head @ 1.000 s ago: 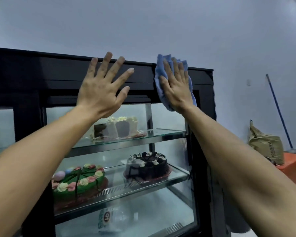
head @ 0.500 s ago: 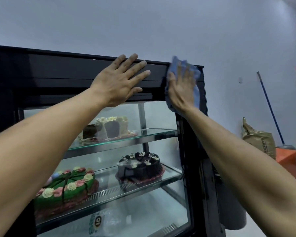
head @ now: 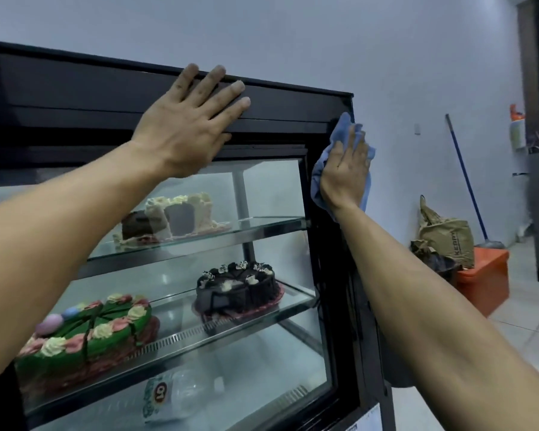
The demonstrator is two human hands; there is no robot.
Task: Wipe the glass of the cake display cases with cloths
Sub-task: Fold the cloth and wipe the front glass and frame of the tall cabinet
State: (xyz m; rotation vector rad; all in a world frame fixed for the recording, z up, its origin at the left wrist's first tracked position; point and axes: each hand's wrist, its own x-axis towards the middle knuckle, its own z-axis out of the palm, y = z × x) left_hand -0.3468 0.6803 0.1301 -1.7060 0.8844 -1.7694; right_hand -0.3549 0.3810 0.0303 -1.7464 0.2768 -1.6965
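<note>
Right hand (head: 344, 172) presses a blue cloth (head: 319, 178) flat, fingers straight, on the display case (head: 75, 88) top-right corner frame. Left hand (head: 187, 126) spread flat on the black header, holding nothing. Cloth looks soft, limp, light; best held under palm. Glass likely fragile, slick.

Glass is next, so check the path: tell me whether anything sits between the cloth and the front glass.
Only the black corner post separates the blue cloth, pressed under the right hand, from the front glass. The left hand rests higher, on the top frame.
</note>
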